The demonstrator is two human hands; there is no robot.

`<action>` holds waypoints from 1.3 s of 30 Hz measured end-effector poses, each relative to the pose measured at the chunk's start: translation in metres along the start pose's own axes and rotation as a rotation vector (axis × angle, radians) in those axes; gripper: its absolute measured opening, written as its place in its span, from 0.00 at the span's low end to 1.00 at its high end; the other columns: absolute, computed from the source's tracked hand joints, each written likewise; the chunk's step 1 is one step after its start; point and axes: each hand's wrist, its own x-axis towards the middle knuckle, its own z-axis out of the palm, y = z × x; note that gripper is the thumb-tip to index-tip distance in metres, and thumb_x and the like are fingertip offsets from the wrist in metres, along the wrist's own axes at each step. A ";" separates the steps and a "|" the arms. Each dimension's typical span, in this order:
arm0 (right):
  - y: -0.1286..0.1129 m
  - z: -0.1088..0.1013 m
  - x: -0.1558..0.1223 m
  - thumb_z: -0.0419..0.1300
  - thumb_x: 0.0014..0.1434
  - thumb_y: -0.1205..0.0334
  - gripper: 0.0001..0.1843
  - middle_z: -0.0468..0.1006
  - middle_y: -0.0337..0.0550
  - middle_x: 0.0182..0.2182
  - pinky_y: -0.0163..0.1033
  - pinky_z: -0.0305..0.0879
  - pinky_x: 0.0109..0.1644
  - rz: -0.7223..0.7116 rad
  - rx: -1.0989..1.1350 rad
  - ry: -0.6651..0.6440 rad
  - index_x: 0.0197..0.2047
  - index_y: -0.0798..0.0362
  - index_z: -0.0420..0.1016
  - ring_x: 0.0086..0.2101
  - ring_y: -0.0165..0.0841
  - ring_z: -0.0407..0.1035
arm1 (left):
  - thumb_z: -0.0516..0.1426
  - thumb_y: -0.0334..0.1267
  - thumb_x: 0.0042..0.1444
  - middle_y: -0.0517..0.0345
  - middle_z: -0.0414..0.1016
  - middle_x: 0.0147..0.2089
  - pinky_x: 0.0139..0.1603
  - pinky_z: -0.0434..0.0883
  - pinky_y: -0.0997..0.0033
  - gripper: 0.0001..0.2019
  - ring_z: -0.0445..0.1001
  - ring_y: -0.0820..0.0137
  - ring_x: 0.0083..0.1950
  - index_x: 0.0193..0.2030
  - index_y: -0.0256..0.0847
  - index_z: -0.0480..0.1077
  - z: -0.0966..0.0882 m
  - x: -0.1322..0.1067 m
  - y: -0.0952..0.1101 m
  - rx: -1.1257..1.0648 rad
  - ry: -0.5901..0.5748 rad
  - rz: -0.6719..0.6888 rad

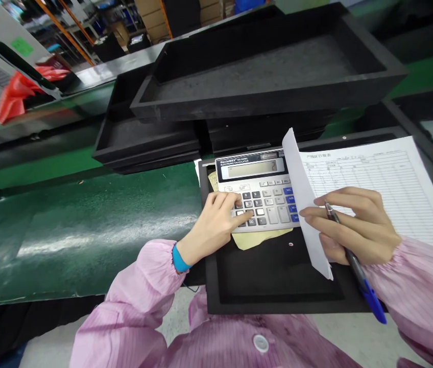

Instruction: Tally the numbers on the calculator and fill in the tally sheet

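Observation:
My left hand rests on the keys of a desk calculator. Its thumb and forefinger are apart and touch the number keys; it grips nothing. The calculator's display shows a "2". My right hand holds a pen with a blue cap between its fingers, tip pointing away from me. Those fingertips also touch the folded-over edge of a printed form, whose flap stands up against the calculator's right side. Beneath the calculator lies a yellow paper sheet.
A shallow black tray supports the calculator and papers. Beyond it, more black trays are stacked on the green conveyor belt. Red plastic lies at the far left. Shelving with cardboard boxes stands in the background.

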 end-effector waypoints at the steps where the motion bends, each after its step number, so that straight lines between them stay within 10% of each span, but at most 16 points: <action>1: 0.000 0.000 0.000 0.50 0.54 0.78 0.09 0.76 0.43 0.25 0.44 0.65 0.37 0.002 -0.003 0.006 0.32 0.57 0.67 0.35 0.37 0.68 | 0.48 0.13 0.47 0.49 0.63 0.44 0.44 0.64 0.63 0.27 0.61 0.64 0.46 0.47 0.41 0.74 0.000 -0.002 0.001 0.003 0.027 -0.001; 13: 0.002 -0.001 0.001 0.50 0.55 0.75 0.08 0.76 0.42 0.25 0.44 0.65 0.37 -0.012 -0.018 0.018 0.32 0.55 0.67 0.34 0.38 0.69 | 0.49 0.15 0.51 0.50 0.64 0.41 0.44 0.62 0.63 0.20 0.61 0.65 0.44 0.39 0.38 0.75 -0.013 -0.001 0.006 -0.020 0.126 -0.055; 23: 0.003 -0.004 -0.004 0.50 0.57 0.75 0.08 0.77 0.44 0.27 0.45 0.65 0.38 -0.042 -0.026 0.031 0.33 0.57 0.68 0.35 0.38 0.68 | 0.47 0.16 0.49 0.47 0.61 0.46 0.48 0.62 0.58 0.30 0.60 0.60 0.48 0.55 0.43 0.71 0.006 0.044 0.004 0.044 -0.178 -0.103; 29: 0.002 -0.007 -0.003 0.49 0.58 0.75 0.11 0.77 0.41 0.27 0.42 0.65 0.34 -0.021 -0.059 0.050 0.33 0.54 0.69 0.35 0.37 0.66 | 0.47 0.20 0.54 0.47 0.64 0.51 0.55 0.63 0.58 0.25 0.61 0.63 0.52 0.57 0.38 0.69 -0.014 0.036 -0.035 -0.141 0.136 -0.490; 39: 0.002 -0.007 -0.003 0.50 0.52 0.80 0.11 0.76 0.48 0.26 0.45 0.62 0.30 -0.078 -0.045 0.009 0.34 0.57 0.68 0.27 0.35 0.64 | 0.50 0.35 0.64 0.51 0.70 0.42 0.54 0.65 0.64 0.13 0.68 0.64 0.48 0.51 0.35 0.70 0.006 0.047 -0.081 -0.284 -0.050 -0.602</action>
